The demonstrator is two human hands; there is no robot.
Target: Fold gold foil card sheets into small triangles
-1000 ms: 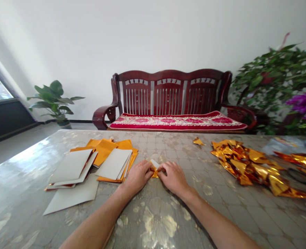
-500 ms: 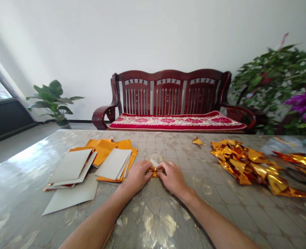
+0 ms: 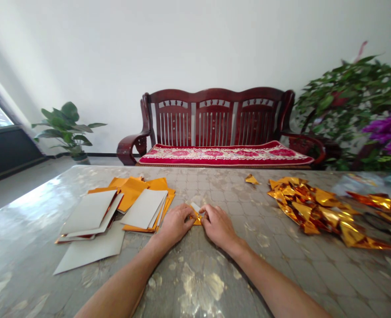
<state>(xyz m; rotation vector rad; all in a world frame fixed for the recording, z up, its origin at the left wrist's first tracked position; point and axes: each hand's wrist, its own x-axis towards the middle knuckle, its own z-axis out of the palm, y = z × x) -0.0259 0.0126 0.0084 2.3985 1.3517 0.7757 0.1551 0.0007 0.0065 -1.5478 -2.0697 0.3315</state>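
gold piece [image 3: 198, 220], small, seemingly part folded, pale at its far edge, lay on the table [image 3: 198, 282] between the hands. left hand [image 3: 176, 221] pinched its left side, thumb against fingers; right hand [image 3: 218, 225] pinched the right side likewise. exact fingertip contact too small to make out. judged a folding step: even pressure from both sides looked best, piece kept against the table, creases run slowly so that thin stuff would not skew or tear. left of the hands, pale sheets [image 3: 87, 213] and orange sheets [image 3: 134, 194] lay in loose stacks. well apart, right: gold pile [image 3: 304, 207]. beyond the table, bench [image 3: 213, 121].
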